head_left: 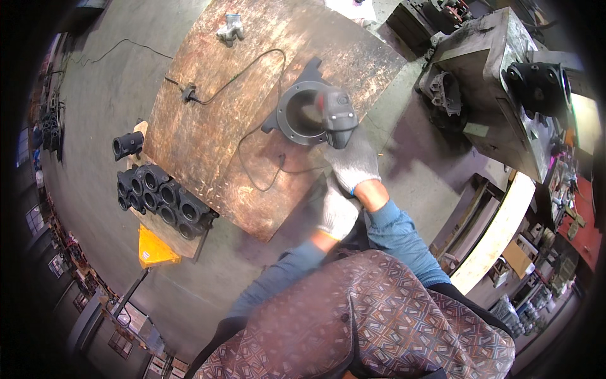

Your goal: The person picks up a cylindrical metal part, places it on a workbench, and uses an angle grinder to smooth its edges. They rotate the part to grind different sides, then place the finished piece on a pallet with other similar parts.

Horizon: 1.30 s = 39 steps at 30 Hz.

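Note:
My right hand (355, 165), in a pale knitted glove, is closed around a dark corded angle grinder (341, 119). The grinder's head is over the right side of a dark cast-metal flanged fitting (291, 131) that lies on the wooden table, its round opening facing up. My left hand (339, 213), gloved too, is just below the right one, near the table's edge. Its fingers are curled around something hidden by the hands, possibly the grinder's rear end. A black cord (260, 189) loops over the wood to the left of the fitting.
The worn wooden table (214, 139) bears a pair of gloves (231, 29) and a cord connector (189, 95). Several black castings (165, 192) stand on a pallet at left, beside a yellow pallet jack (156, 246). A metal cabinet (489, 95) with castings is at right.

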Each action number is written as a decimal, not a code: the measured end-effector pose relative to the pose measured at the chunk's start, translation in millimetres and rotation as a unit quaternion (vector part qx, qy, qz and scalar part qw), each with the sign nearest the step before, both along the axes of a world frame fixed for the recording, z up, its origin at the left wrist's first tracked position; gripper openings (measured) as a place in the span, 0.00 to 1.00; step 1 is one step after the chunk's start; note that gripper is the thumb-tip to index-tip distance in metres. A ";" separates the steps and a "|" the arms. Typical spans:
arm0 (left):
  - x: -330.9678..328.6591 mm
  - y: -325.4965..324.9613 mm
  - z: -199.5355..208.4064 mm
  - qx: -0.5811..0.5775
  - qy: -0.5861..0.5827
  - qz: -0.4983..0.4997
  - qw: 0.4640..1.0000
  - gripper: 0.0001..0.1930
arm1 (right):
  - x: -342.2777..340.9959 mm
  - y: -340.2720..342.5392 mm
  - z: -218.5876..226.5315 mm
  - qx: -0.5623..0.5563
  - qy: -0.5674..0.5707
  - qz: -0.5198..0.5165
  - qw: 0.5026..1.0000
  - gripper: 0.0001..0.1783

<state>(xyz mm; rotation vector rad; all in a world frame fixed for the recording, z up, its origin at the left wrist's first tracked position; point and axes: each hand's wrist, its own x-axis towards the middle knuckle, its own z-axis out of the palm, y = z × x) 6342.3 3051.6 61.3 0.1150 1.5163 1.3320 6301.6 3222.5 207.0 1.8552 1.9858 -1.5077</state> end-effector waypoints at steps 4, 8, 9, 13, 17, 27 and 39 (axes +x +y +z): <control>-4.8 -0.1 26.8 0.005 -0.012 0.017 1.000 0.42 | -0.7 -1.6 6.7 0.016 0.028 -0.026 0.999 0.40; -20.5 8.1 50.2 -0.003 0.220 -0.096 0.971 0.38 | -9.4 2.3 9.5 0.003 -0.023 0.031 0.999 0.38; -22.6 10.5 54.5 0.019 0.203 -0.064 0.977 0.38 | -14.2 5.0 7.9 0.035 -0.004 0.025 0.999 0.37; -15.9 17.0 60.6 0.024 0.237 -0.022 0.971 0.41 | -1.4 -5.5 10.8 -0.034 -0.043 -0.002 0.998 0.40; 0.7 3.3 50.4 0.003 0.103 -0.057 0.993 0.40 | 8.3 -9.2 8.1 0.037 0.040 0.015 0.998 0.37; 11.5 -34.5 46.9 0.047 0.112 -0.035 0.992 0.37 | 22.6 -39.9 4.9 0.023 -0.014 0.028 0.999 0.37; 6.8 -62.7 86.7 0.015 0.163 -0.121 0.979 0.35 | 32.2 -86.8 3.9 -0.028 -0.037 -0.011 0.999 0.37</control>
